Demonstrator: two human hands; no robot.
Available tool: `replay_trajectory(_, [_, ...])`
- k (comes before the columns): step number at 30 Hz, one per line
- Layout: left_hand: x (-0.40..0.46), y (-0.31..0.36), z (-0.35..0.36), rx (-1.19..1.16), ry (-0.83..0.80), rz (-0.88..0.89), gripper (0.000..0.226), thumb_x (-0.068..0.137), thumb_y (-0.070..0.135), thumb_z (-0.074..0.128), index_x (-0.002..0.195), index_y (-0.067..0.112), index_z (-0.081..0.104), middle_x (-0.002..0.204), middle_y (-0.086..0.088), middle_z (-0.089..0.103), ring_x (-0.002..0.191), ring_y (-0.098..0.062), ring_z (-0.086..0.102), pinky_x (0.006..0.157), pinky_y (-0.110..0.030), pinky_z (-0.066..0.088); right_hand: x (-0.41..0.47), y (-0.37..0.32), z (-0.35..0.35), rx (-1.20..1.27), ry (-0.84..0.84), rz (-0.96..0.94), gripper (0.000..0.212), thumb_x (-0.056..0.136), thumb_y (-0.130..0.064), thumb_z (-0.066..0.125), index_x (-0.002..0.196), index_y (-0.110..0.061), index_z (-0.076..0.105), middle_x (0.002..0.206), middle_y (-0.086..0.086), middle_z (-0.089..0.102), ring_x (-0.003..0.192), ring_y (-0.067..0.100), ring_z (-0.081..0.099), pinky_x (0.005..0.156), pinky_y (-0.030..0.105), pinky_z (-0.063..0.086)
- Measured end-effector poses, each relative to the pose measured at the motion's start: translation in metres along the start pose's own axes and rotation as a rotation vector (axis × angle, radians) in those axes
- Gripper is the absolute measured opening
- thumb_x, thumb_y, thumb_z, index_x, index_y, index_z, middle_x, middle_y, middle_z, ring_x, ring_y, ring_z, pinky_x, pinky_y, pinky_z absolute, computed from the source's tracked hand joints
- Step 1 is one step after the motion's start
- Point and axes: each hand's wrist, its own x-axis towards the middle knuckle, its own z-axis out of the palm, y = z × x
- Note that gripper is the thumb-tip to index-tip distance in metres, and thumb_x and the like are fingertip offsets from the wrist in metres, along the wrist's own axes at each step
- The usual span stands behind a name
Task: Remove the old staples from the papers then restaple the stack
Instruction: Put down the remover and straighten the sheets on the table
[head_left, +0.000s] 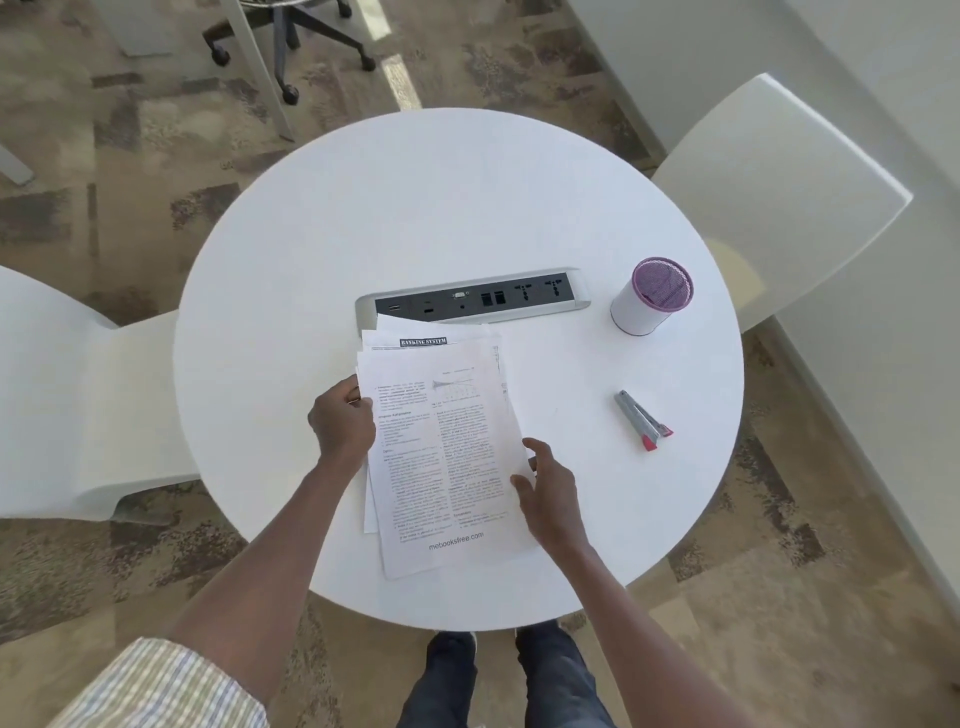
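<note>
A person stands at a round white table (311, 234), looking down on it. A loose stack of printed papers (441, 457) lies on the table in front of them, the sheets fanned a little so that the edges of lower pages show at the top and left. One lower page shows a dark heading at its top edge. The far end of the stack overlaps the near edge of a power strip (483, 301) set into the tabletop.

The left hand (340, 423) grips the left edge of the papers, fingers curled over the margin. The right hand (550, 493) is at the right edge of the stack, low down, with fingers spread and relaxed; its fingertips touch or nearly touch the top sheet, and it grasps nothing. Whether any staples are in the papers cannot be told.

A grey stapler (641, 420) with red ends lies on the table well to the right of the papers, apart from both hands. Beyond it, near the right end of the power strip, stands a white cup (652, 296) with a purple mesh inside.

White chairs stand at the left (78, 405) and at the far right (779, 192) of the table.
</note>
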Motion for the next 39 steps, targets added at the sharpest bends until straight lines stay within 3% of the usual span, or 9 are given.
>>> replay_trajectory(3, [-0.003, 0.002, 0.001, 0.085, -0.020, 0.063, 0.022, 0.082, -0.009, 0.054, 0.086, 0.010, 0.064, 0.078, -0.005, 0.060, 0.075, -0.025, 0.050, 0.066, -0.027, 0.036, 0.003, 0.001, -0.003, -0.023, -0.001, -0.026, 0.050, 0.094, -0.004, 0.060, 0.141, -0.013, 0.046, 0.123, 0.015, 0.067, 0.119, 0.029, 0.061, 0.094, 0.029, 0.045])
replay_trajectory(5, [-0.010, 0.002, 0.004, 0.209, -0.017, 0.129, 0.031, 0.084, -0.006, 0.060, 0.114, 0.001, 0.062, 0.106, -0.017, 0.067, 0.100, -0.033, 0.060, 0.085, -0.033, 0.045, 0.004, 0.001, -0.004, -0.057, -0.008, -0.034, 0.050, 0.095, -0.007, 0.060, 0.142, -0.011, 0.045, 0.129, 0.014, 0.064, 0.123, 0.028, 0.058, 0.098, 0.031, 0.045])
replay_trajectory(7, [-0.027, 0.004, 0.012, 0.270, -0.040, 0.182, 0.058, 0.088, -0.002, 0.062, 0.143, -0.003, 0.043, 0.146, -0.021, 0.048, 0.136, -0.035, 0.044, 0.110, -0.040, 0.037, 0.003, 0.001, -0.004, -0.076, 0.009, -0.016, 0.049, 0.096, -0.011, 0.059, 0.143, -0.009, 0.043, 0.132, 0.014, 0.062, 0.125, 0.029, 0.056, 0.104, 0.038, 0.046])
replay_trajectory(10, [-0.054, 0.009, 0.034, 0.316, -0.098, 0.325, 0.066, 0.094, 0.002, 0.058, 0.153, -0.001, 0.027, 0.164, -0.015, 0.022, 0.152, -0.029, 0.020, 0.122, -0.039, 0.023, 0.000, 0.001, -0.006, -0.086, 0.076, 0.031, 0.044, 0.099, -0.018, 0.055, 0.140, -0.006, 0.047, 0.124, 0.015, 0.063, 0.119, 0.031, 0.058, 0.103, 0.041, 0.045])
replay_trajectory(16, [-0.082, 0.017, 0.090, 0.501, -0.313, 0.503, 0.068, 0.103, 0.019, 0.046, 0.158, 0.004, 0.008, 0.167, -0.012, -0.006, 0.154, -0.028, -0.007, 0.126, -0.046, 0.006, 0.013, 0.018, -0.029, -0.019, 0.232, 0.021, 0.025, 0.096, -0.009, 0.057, 0.119, -0.004, 0.066, 0.106, 0.011, 0.067, 0.091, 0.020, 0.061, 0.084, 0.032, 0.050])
replay_trajectory(20, [-0.080, 0.019, 0.112, 0.594, -0.377, 0.486, 0.072, 0.104, 0.028, 0.042, 0.157, 0.004, -0.001, 0.165, -0.013, -0.017, 0.153, -0.028, -0.013, 0.124, -0.048, 0.000, 0.034, 0.030, -0.044, 0.043, 0.252, -0.032, 0.016, 0.092, -0.002, 0.064, 0.106, -0.002, 0.072, 0.095, 0.009, 0.068, 0.083, 0.024, 0.066, 0.081, 0.042, 0.056])
replay_trajectory(25, [-0.071, 0.017, 0.129, 0.623, -0.443, 0.386, 0.076, 0.105, 0.037, 0.035, 0.155, 0.001, -0.010, 0.163, -0.015, -0.025, 0.152, -0.029, -0.020, 0.121, -0.049, -0.007, 0.064, 0.029, -0.052, 0.012, 0.220, -0.118, 0.020, 0.090, -0.003, 0.069, 0.110, 0.001, 0.074, 0.098, 0.012, 0.069, 0.081, 0.023, 0.067, 0.080, 0.031, 0.054])
replay_trajectory(34, [-0.070, 0.004, 0.142, 0.679, -0.367, 0.377, 0.078, 0.105, 0.043, 0.028, 0.153, 0.005, -0.020, 0.158, -0.008, -0.036, 0.146, -0.020, -0.032, 0.119, -0.046, -0.016, 0.089, 0.024, -0.054, -0.082, 0.155, -0.195, 0.017, 0.087, 0.001, 0.069, 0.102, -0.001, 0.076, 0.095, 0.009, 0.068, 0.079, 0.017, 0.061, 0.071, 0.023, 0.044])
replay_trajectory(39, [-0.071, 0.002, 0.142, 0.702, -0.364, 0.368, 0.078, 0.105, 0.043, 0.026, 0.152, 0.006, -0.022, 0.159, -0.009, -0.036, 0.148, -0.023, -0.031, 0.119, -0.046, -0.017, 0.096, 0.018, -0.056, -0.070, 0.099, -0.107, 0.014, 0.083, 0.007, 0.064, 0.085, -0.002, 0.076, 0.088, 0.008, 0.065, 0.075, 0.023, 0.063, 0.069, 0.033, 0.052])
